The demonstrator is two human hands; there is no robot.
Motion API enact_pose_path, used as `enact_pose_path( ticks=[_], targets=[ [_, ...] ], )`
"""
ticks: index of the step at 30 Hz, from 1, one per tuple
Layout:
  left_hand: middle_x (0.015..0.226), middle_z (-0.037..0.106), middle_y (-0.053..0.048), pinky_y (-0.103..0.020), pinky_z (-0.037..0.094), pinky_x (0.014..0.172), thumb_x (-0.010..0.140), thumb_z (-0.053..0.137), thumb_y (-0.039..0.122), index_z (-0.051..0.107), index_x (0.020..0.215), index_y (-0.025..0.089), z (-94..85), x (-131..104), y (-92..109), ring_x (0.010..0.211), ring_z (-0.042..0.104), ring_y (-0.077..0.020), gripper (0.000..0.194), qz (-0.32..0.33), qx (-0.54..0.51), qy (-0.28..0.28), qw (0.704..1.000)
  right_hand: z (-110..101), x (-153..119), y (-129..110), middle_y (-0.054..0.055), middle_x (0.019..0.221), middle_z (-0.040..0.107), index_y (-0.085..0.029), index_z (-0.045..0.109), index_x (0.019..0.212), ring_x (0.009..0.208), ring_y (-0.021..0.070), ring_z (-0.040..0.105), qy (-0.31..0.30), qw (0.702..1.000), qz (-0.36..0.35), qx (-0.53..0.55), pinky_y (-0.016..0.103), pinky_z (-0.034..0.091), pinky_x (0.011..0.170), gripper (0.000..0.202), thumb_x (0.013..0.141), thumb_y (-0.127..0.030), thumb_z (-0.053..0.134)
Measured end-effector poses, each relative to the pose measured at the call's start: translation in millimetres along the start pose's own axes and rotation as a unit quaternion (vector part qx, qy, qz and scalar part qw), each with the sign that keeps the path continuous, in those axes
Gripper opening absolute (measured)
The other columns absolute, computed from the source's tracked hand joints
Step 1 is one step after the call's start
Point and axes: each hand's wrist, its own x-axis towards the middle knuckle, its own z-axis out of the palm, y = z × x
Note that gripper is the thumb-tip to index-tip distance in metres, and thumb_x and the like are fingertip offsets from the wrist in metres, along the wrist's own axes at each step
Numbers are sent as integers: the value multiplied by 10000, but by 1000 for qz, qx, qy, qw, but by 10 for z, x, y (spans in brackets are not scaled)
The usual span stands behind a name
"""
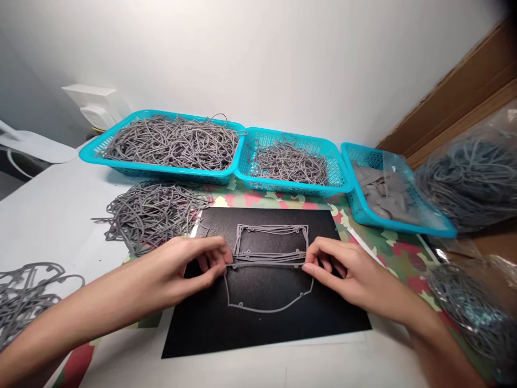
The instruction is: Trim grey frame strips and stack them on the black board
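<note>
Between my two hands stretches a thin grey rubber gasket (pixel 266 311), a loop with small round tabs. My left hand (pixel 205 264) pinches its upper left corner, and my right hand (pixel 327 261) pinches the upper right corner. The loop's lower side sags in a curve over a black mat (pixel 202 334). Just beyond the held edge lies a stack of similar gaskets (pixel 272 257), laid together as a rectangle on the mat. Fingertips of both hands come close to the stack's near corners.
Blue baskets hold tangled grey gaskets: a left basket (pixel 161 168) and a middle basket (pixel 291 187). Flat grey pieces fill the right basket (pixel 404 220). A loose gasket pile (pixel 153 215) lies left of the mat, another pile (pixel 30 291) farther left. Plastic bags (pixel 472 178) of gaskets stand right.
</note>
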Motion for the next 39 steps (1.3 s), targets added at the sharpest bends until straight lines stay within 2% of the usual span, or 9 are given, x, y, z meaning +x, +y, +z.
enact_pose_path(
  ticks=[5,8,14,18,24,29,32,36,39],
  targets=[
    [901,849,11,-219,523,627,1062,671,491,830,994,278,44,79,50,691,710,-182,274,14,1,69,998,46,37,59,-38,888,673,-274,716,1070,754,140,579,22,995,44,90,269,442,663,237,1167,-485,672],
    [896,853,-2,-234,561,671,1043,677,496,827,959,269,65,156,37,758,763,-209,285,8,-19,119,993,94,98,104,-15,929,673,-255,711,1070,806,139,608,68,981,54,172,236,470,649,252,1145,-495,697],
    [933,869,-9,-266,611,721,1032,709,527,854,1017,277,165,279,-2,838,820,-232,289,9,-46,188,981,157,240,153,-27,810,630,-202,736,1061,554,89,457,137,946,70,284,207,358,422,423,1033,-620,799],
    [909,847,-6,-277,598,710,1050,687,444,830,1019,258,248,374,-21,794,803,-215,237,40,-33,228,972,220,288,192,-9,805,642,-184,769,1066,524,83,452,194,940,66,272,198,342,384,499,1013,-679,798],
    [851,763,9,-282,562,701,1085,644,372,814,1039,242,240,455,-136,734,730,-182,219,88,6,259,962,341,352,269,-17,776,608,-198,768,1073,546,109,472,249,945,55,206,217,374,416,447,1055,-643,734],
    [1089,778,-29,-311,597,782,1130,607,418,822,1205,273,273,420,-250,854,767,-204,269,90,64,253,961,396,382,263,15,833,632,-213,766,1084,677,159,558,301,944,26,132,233,411,486,314,1082,-520,701],
    [1246,756,-45,-344,603,879,1163,571,481,792,1287,305,137,333,-351,979,776,-232,309,82,96,272,954,396,374,270,27,882,643,-223,758,1112,689,168,563,333,939,5,90,250,411,491,265,1113,-469,658],
    [1213,783,-68,-472,570,997,1106,552,676,800,1191,314,-317,176,-590,1153,746,-350,447,17,194,304,933,367,358,309,31,907,640,-229,753,1097,700,177,568,361,931,-23,50,270,434,520,233,1135,-418,622],
    [1170,799,-102,-538,563,977,1019,508,790,815,1110,302,-608,98,-810,1101,749,-404,583,-55,242,318,915,358,353,318,35,927,646,-234,749,1085,715,180,575,367,929,-36,31,279,442,544,218,1144,-392,610]
  ],
)
